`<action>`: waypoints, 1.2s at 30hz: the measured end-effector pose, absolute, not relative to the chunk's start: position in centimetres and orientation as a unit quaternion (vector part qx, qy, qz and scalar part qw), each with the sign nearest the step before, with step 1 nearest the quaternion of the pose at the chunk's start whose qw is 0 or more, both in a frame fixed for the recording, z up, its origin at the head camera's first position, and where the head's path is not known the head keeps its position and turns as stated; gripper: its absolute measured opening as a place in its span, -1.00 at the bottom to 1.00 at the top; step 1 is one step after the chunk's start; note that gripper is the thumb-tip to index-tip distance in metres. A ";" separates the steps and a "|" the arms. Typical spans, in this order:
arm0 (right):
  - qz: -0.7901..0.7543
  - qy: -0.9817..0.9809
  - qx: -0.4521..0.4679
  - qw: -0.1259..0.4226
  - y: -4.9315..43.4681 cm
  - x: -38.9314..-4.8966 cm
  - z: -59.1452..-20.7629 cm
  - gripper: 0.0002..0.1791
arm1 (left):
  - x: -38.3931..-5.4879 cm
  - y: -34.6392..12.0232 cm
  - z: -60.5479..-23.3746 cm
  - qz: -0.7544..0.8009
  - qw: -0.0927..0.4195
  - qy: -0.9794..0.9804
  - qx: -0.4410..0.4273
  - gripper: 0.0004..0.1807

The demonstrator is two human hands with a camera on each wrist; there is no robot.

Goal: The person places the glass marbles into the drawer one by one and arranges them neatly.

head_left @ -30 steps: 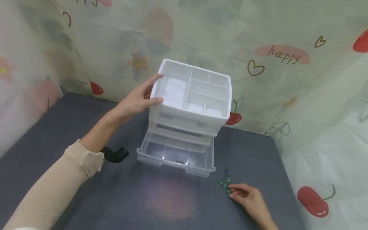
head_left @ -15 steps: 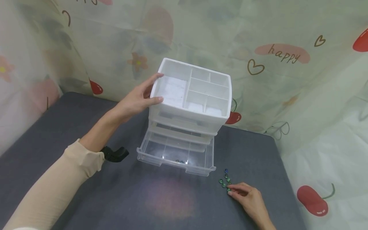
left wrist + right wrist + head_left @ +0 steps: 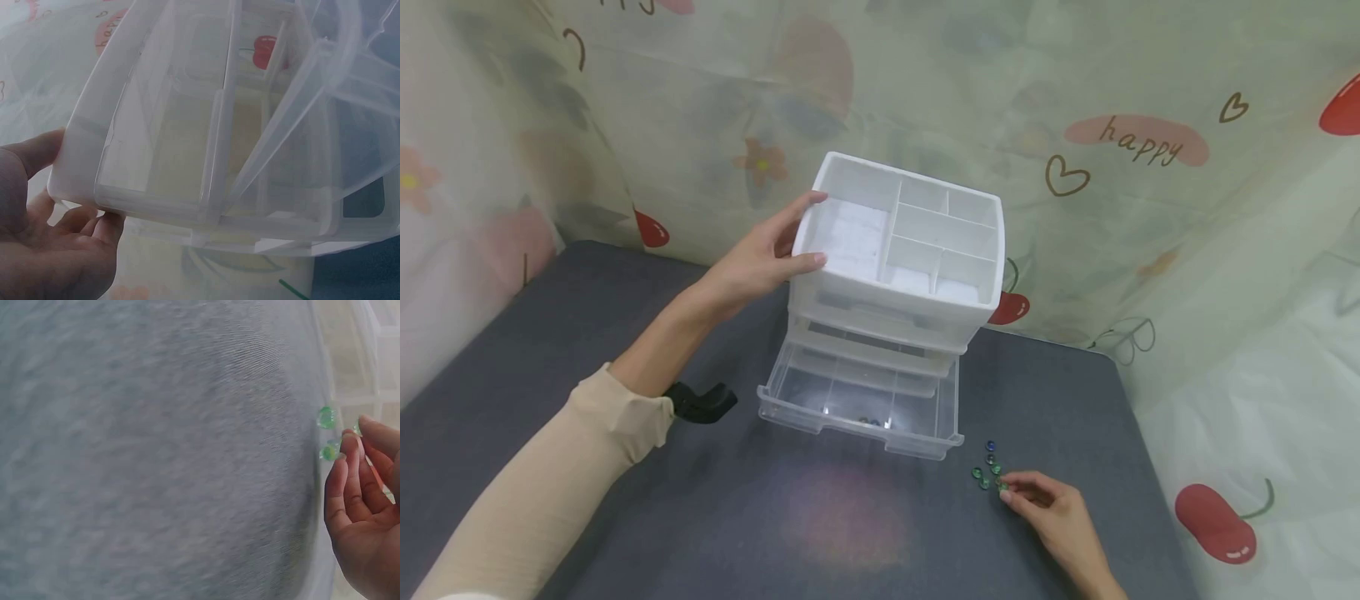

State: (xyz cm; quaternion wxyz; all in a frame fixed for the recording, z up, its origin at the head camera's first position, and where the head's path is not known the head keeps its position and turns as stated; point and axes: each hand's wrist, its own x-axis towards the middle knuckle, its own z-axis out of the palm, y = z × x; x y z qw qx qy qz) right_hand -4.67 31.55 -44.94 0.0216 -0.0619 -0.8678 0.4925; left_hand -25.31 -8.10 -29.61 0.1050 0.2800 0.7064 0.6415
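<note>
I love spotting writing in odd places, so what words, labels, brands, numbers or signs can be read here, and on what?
"happy": brown script on a pink patch of the patterned cloth backdrop.
Top-left lettering on the backdrop: cut off by the picture's edge, not fully readable.
Left wrist view, pink patch lettering: faint, partly hidden, starting "ha".
Drawer unit and glass pieces: no readable text.

Smooth plastic organizer (image 3: 887, 302), glossy transparent plastic drawer (image 3: 850, 423), shiny glass-like beads (image 3: 996, 470), matt tabletop (image 3: 1052, 417)
</note>
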 end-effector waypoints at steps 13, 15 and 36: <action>0.506 -0.862 -0.008 0.032 32.1 -6.6 -44.3 -0.71 | -25.3 -8.2 -29.7 0.643 0.108 0.704 0.281 -0.22; 0.501 -0.865 0.003 0.034 32.0 -6.9 -43.9 -0.72 | -25.3 -8.2 -29.7 0.642 0.106 0.705 0.281 -0.22; 0.499 -0.864 0.061 0.032 29.4 -9.0 -40.3 -0.75 | -25.2 -8.3 -29.7 0.634 0.097 0.714 0.281 -0.22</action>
